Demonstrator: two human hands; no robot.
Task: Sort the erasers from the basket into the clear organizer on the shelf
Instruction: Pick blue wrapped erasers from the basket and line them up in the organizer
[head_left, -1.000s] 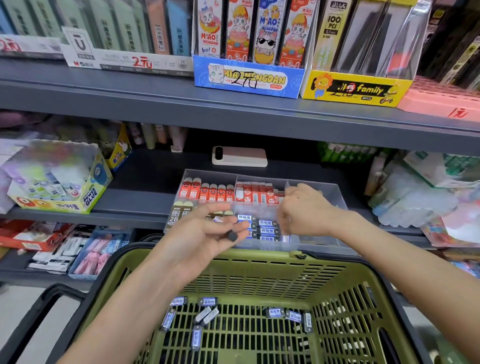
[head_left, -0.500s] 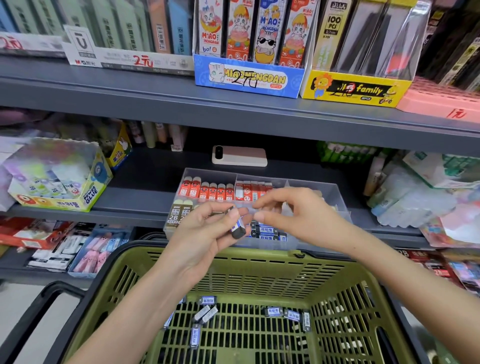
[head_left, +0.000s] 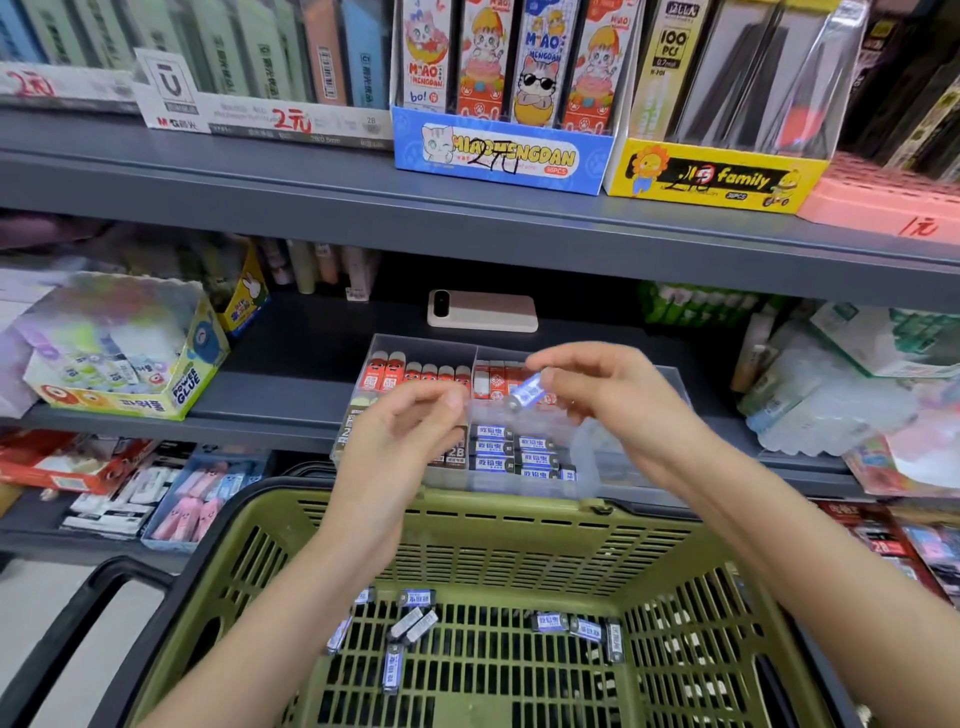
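My right hand (head_left: 618, 395) pinches a blue-labelled eraser (head_left: 525, 391) above the clear organizer (head_left: 675, 375) on the middle shelf. My left hand (head_left: 405, 441) hovers just left of it, fingers loosely curled and holding nothing. The organizer holds rows of red erasers (head_left: 410, 375) at the back and blue-labelled erasers (head_left: 498, 448) at the front middle. Its front left compartment is partly hidden by my left hand. Below my arms is the green basket (head_left: 467, 501), with several blue-labelled erasers (head_left: 571, 623) scattered on its floor.
A pale phone (head_left: 483, 310) lies on the shelf behind the organizer. A glue display box (head_left: 130, 364) stands at the left, wrapped packs (head_left: 831, 395) at the right. The upper shelf edge (head_left: 467, 223) overhangs the organizer. The basket's black handle (head_left: 78, 613) sticks out lower left.
The eraser passed from my left hand to my right hand. My right hand has lifted it up and to the right over the organizer, and my left hand has let go.
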